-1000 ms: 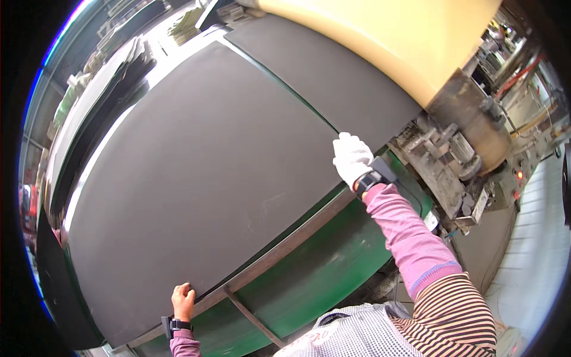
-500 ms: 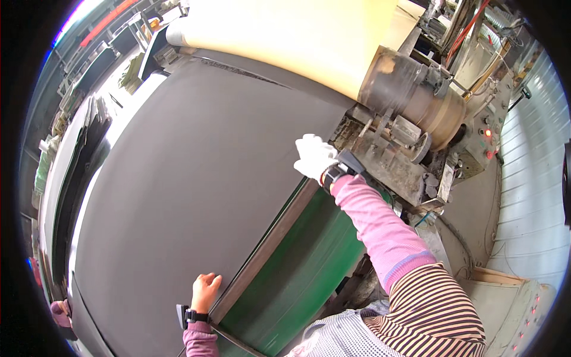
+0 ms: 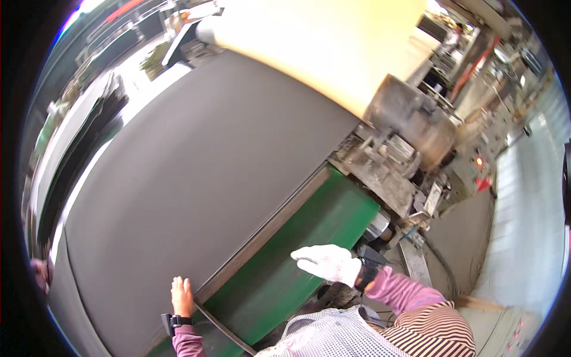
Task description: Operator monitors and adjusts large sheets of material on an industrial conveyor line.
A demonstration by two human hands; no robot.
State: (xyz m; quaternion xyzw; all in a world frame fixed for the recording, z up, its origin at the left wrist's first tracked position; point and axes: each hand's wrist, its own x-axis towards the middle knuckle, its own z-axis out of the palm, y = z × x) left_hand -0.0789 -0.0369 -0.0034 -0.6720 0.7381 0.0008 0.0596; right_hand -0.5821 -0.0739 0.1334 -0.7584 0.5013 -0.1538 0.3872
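A wide dark grey sheet (image 3: 196,166) spreads before me, running up to a large yellow roll (image 3: 309,47) at the back. My left hand (image 3: 182,296), bare, lies with fingers stretched out on the sheet's near edge, close to a brown strip (image 3: 267,229). In a white glove, my right hand (image 3: 326,262) hovers over the green belt (image 3: 333,208), apart from the sheet. Its fingers point left, held straight and empty. Both wrists carry black strapped devices.
A worn metal roller end (image 3: 404,113) and greasy machine fittings (image 3: 380,172) stand at the right. Beyond them is a control panel with a red light (image 3: 479,161). A dark cable (image 3: 223,330) crosses the green belt. Another person's hand (image 3: 40,275) shows at the far left.
My right hand has left the sheet's edge near the machine fittings and come back toward me over the green belt. My left fingers have straightened. The whole view has shifted a little.
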